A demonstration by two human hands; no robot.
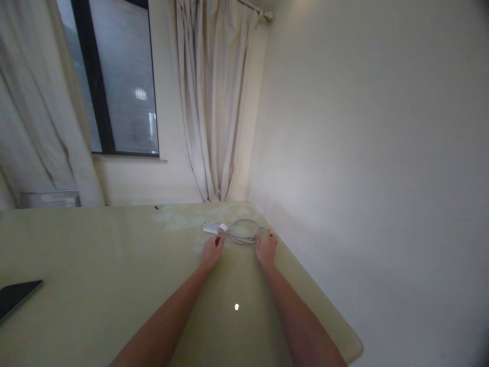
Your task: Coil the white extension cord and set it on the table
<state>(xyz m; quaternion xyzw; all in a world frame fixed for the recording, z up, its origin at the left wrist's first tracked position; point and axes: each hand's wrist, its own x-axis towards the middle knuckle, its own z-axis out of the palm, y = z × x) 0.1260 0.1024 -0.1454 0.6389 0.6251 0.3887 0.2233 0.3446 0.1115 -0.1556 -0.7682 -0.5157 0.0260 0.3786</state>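
A white power strip lies near the far end of the table. Beside it, a small white plug-like piece meets the coiled grey cable. My left hand rests on the table just below the strip, its fingers curled in. Whether anything is between those fingertips, I cannot make out. At the right side of the coil, my right hand has its fingers closed around the cable, though they partly hide the grip.
The glossy pale table runs along a plain wall on the right. A dark flat device lies at the left edge, and a tiny black object sits at the far edge. Curtains hang behind.
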